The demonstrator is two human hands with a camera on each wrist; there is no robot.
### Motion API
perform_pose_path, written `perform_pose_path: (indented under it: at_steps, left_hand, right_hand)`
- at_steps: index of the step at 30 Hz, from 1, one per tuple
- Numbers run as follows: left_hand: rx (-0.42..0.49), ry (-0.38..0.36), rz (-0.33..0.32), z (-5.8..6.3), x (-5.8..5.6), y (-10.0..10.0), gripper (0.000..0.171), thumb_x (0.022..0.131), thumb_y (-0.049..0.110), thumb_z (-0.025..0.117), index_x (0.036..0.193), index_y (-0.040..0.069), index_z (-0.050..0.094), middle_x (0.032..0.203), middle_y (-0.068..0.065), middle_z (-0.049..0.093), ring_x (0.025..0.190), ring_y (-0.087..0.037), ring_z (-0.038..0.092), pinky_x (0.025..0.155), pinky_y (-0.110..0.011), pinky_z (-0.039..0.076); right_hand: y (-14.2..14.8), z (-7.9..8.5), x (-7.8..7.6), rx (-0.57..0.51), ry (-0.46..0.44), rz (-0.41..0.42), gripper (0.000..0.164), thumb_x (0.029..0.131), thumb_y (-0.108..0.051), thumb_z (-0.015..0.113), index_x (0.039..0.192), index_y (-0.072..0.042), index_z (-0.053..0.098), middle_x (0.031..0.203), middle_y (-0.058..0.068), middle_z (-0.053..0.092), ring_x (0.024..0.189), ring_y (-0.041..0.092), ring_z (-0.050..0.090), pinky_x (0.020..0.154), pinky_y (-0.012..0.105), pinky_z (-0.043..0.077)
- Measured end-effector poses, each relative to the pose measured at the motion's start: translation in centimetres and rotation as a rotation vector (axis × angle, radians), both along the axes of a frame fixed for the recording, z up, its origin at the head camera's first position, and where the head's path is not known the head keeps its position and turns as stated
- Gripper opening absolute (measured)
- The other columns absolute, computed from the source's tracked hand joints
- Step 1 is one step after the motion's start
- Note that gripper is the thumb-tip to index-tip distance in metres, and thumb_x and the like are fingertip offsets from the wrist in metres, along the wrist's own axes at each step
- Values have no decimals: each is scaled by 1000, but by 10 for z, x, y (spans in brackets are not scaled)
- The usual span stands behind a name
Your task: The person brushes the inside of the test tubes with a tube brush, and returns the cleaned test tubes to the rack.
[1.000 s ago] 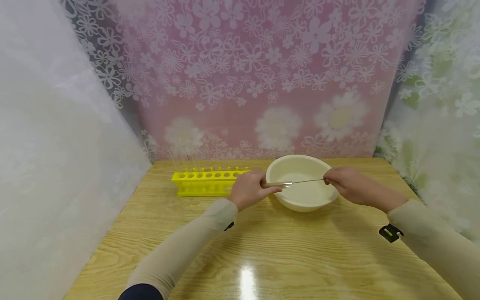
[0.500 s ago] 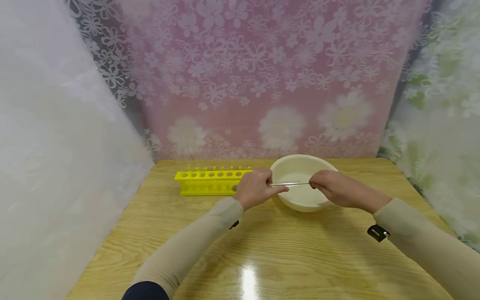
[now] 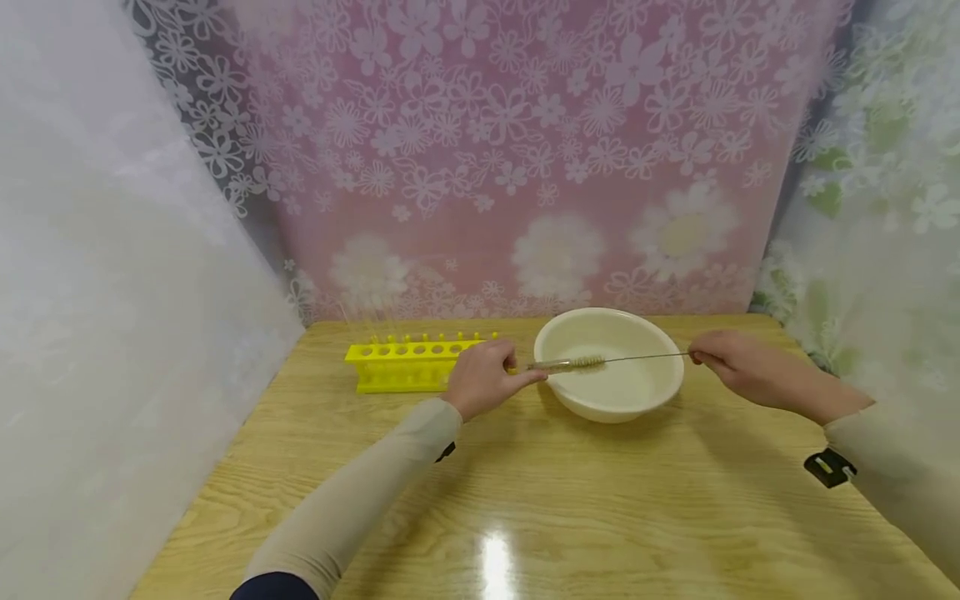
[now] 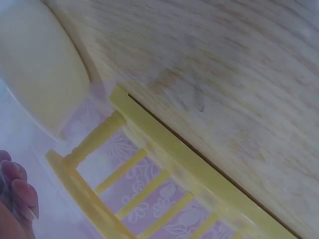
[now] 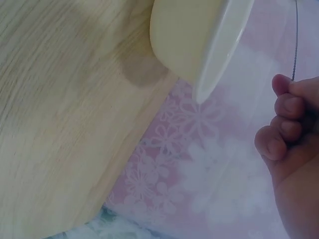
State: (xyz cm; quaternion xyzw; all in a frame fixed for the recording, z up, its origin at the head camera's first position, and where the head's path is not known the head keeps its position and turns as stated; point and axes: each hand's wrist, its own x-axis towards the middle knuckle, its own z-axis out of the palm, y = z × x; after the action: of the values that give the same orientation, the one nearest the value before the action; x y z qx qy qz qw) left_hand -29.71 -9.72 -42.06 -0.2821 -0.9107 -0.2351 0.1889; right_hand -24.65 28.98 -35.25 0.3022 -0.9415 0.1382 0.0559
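Note:
My left hand grips a clear glass test tube held nearly level, its mouth pointing right over the near-left rim of a cream basin. My right hand pinches the thin twisted-wire handle of a test tube brush. Part of the bristle head shows outside the tube's mouth, while the rest sits inside it. In the right wrist view the wire rises from between thumb and curled forefinger. Only the fingertips of the left hand appear in the left wrist view.
Left of the basin stands a yellow test tube rack, partly behind the left hand, with several clear tubes upright at its left end. The wooden table reaches back to a pink floral curtain; pale sheets hang at both sides.
My right hand first moved left, pushing the brush deeper into the tube, then drew back right, so that the bristles now show outside the mouth. My left hand keeps its hold on the tube.

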Motion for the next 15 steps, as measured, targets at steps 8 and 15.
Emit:
perform_pose_path:
  at_steps: [8,15]
  left_hand:
    - [3,-15,-9,0,-1,-5,55,85,69,66,72,19,46,63,4,45,50,-9,34,48,-23,28]
    - [-12,5,0,2,0,0,55,84,69,67,72,19,47,62,4,45,49,-9,35,47,-22,28]
  right_hand:
    - [14,2,-1,37,100,-21,15,99,0,58,110,-2,69,100,5,69,93,25,67,76,43,56]
    - [2,2,1,12,64,-26,17,101,-4,57,112,-5,70,105,6,71,97,26,68,78,45,56]
